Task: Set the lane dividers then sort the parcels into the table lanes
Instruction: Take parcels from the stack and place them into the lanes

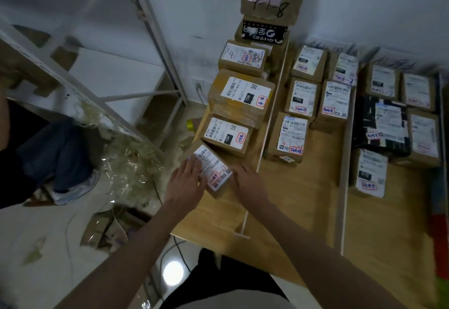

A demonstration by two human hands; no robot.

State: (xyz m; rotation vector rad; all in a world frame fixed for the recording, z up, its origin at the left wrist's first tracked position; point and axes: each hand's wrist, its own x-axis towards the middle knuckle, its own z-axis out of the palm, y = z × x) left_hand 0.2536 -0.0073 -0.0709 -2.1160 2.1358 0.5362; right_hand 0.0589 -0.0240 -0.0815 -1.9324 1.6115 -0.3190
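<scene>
Parcel (211,168) pressed between our left hand (185,182) and right hand (247,182), left of divider (263,138). Risk: sits skewed near table (291,199) edge, could tip off.

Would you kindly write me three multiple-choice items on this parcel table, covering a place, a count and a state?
1. Which lane holds the parcel under both hands?
A. leftmost
B. middle
C. rightmost

2. How many white dividers cross the table?
A. one
B. two
C. four

3. How does that parcel sit?
A. flat and square
B. tilted, not yet aligned
C. stacked on another

Answers:
1 A: it lies left of the left divider.
2 B: the right divider is the second.
3 B: left hand and right hand hold it askew.
</scene>
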